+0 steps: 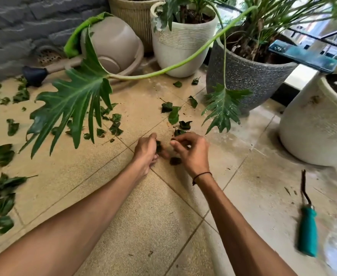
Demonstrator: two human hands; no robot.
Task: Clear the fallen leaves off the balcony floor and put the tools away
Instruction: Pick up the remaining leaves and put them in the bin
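Crouching over beige floor tiles (163, 206), both hands meet mid-scene. Left hand (146, 150) has fingers curled around dark leaves (159, 146), mostly hidden in the palm. Right hand (191, 151) is curled too, thumb and fingers near a leaf scrap; whether it actually pinches it can't be told. Another leaf (175, 161) lies between the wrists. Scattered leaves (1, 196) at left are blurred. Teal-handled tool (307, 234) lies near right, its tip hard to make out.

Tiled floor (163, 226) with scattered leaves (173, 116), pots (183, 50), teal-handled tool (307, 230).
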